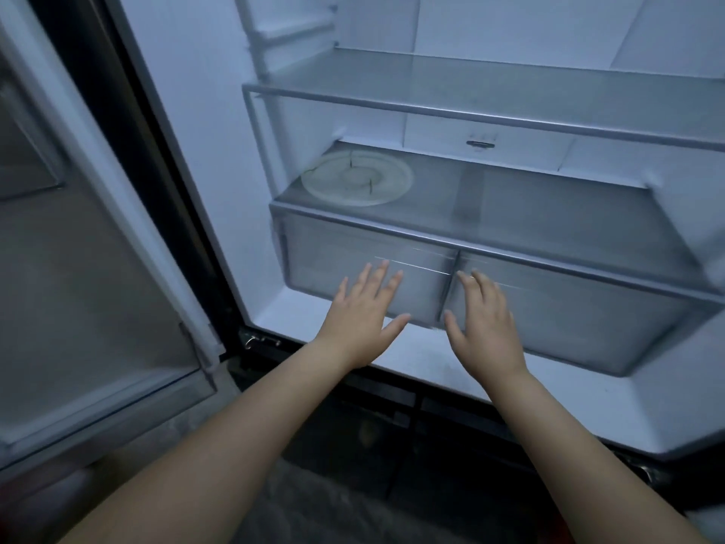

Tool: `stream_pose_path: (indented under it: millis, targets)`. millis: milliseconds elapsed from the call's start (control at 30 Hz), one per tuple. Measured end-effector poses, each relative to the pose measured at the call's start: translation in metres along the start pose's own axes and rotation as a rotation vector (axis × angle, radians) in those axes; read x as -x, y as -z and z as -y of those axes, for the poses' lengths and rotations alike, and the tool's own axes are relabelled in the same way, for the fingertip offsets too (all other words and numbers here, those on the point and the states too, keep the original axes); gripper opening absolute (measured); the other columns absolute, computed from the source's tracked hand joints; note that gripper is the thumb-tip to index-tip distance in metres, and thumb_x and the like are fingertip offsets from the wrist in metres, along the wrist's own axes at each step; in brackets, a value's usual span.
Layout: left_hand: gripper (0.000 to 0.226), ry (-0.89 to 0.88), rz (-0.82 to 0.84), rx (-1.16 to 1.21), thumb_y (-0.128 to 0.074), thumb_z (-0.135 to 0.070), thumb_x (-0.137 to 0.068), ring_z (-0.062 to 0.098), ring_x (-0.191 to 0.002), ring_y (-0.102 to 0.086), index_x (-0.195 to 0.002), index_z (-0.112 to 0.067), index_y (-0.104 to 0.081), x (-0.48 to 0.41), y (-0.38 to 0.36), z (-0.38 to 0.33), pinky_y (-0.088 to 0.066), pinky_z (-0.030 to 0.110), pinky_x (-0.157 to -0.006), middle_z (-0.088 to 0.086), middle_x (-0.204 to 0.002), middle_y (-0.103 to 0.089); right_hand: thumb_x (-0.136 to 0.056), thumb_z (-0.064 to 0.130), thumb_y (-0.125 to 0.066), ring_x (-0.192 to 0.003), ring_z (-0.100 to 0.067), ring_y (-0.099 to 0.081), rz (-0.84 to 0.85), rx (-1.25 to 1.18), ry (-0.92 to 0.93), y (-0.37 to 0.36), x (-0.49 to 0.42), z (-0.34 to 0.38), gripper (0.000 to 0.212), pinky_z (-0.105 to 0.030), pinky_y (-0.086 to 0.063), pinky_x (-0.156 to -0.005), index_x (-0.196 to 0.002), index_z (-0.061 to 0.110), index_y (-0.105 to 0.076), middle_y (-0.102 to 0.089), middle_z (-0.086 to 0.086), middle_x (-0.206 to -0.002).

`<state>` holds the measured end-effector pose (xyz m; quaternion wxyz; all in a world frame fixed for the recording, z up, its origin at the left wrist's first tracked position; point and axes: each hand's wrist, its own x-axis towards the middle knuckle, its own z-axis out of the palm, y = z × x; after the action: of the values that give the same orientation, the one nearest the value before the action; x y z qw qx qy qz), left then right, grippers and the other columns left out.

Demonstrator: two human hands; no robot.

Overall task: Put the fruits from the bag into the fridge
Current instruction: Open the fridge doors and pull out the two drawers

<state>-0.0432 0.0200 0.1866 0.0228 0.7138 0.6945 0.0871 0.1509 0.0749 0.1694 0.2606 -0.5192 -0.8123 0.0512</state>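
Facing the open white fridge (188,151), the left hand (361,316) and right hand (486,323) are held flat and empty, one before each translucent grey plastic drawer (314,261) straight ahead; fruits and bag are unseen.

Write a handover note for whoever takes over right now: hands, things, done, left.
Left hand: open, empty, at the left drawer front.
Right hand: open, empty, at the right drawer front. Whether they touch cannot be told.
Fridge: door open, both drawers shut, a plate on the shelf above them.
Bag and fruits: not in view.
Done: fridge opened.
Left: all the fruits, as far as shown.
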Motion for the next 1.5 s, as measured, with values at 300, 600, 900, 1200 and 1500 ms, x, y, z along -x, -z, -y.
stream_pose_path:
  millis: [300, 600, 900, 1200, 1500]
  targets:
    - [0.061, 0.302, 0.153, 1.034, -0.039, -0.05, -0.096, 0.013, -0.142, -0.02, -0.148, -0.025, -0.022, -0.071, -0.023, -0.012, -0.016, 0.038, -0.117, -0.004, -0.156, -0.021, -0.093, 0.021, -0.054, -0.129, -0.015, -0.039, -0.027, -0.528, -0.41, -0.013, -0.026, -0.03, 0.045, -0.031, -0.031, -0.108, -0.135, 0.016, -0.041, -0.043, -0.002, -0.139]
    - [0.06, 0.777, 0.234, 2.501, -0.029, -0.05, -0.097, 0.033, -0.136, -0.034, -0.136, -0.006, -0.039, -0.117, -0.04, -0.008, -0.032, 0.044, -0.103, 0.017, -0.147, -0.035, -0.096, 0.015, -0.043, -0.123, -0.028, -0.052, -0.234, -1.857, -1.059, -0.021, -0.057, -0.044, 0.014, -0.035, -0.042, -0.099, -0.089, 0.013, -0.054, -0.059, -0.012, -0.114]
    - [0.056, 0.728, 0.266, 2.542, -0.027, -0.051, -0.097, 0.03, -0.129, -0.044, -0.111, -0.006, -0.057, -0.118, -0.04, -0.009, -0.03, 0.043, -0.11, 0.013, -0.124, -0.057, -0.095, 0.015, -0.043, -0.117, -0.028, -0.057, -0.313, -1.995, -1.035, -0.018, -0.058, -0.043, 0.012, -0.038, -0.041, -0.104, -0.099, 0.014, -0.054, -0.062, -0.015, -0.119]
    - [0.051, 0.716, 0.236, 2.536, -0.03, -0.049, -0.097, 0.03, -0.13, -0.043, -0.11, -0.006, -0.056, -0.095, -0.036, -0.009, -0.029, 0.044, -0.112, 0.013, -0.132, -0.053, -0.095, 0.016, -0.043, -0.118, -0.026, -0.057, -0.304, -1.993, -1.01, -0.015, -0.039, -0.034, 0.011, -0.038, -0.041, -0.103, -0.094, 0.015, -0.054, -0.064, -0.011, -0.112]
    - [0.047, 0.689, 0.242, 2.534, -0.035, -0.048, -0.096, 0.032, -0.125, -0.048, -0.108, -0.008, -0.057, -0.046, -0.036, -0.011, -0.033, 0.045, -0.108, 0.015, -0.125, -0.058, -0.096, 0.016, -0.042, -0.116, -0.027, -0.058, -0.267, -2.003, -0.963, -0.007, 0.0, -0.019, 0.011, -0.039, -0.04, -0.104, -0.099, 0.016, -0.053, -0.062, -0.013, -0.121]
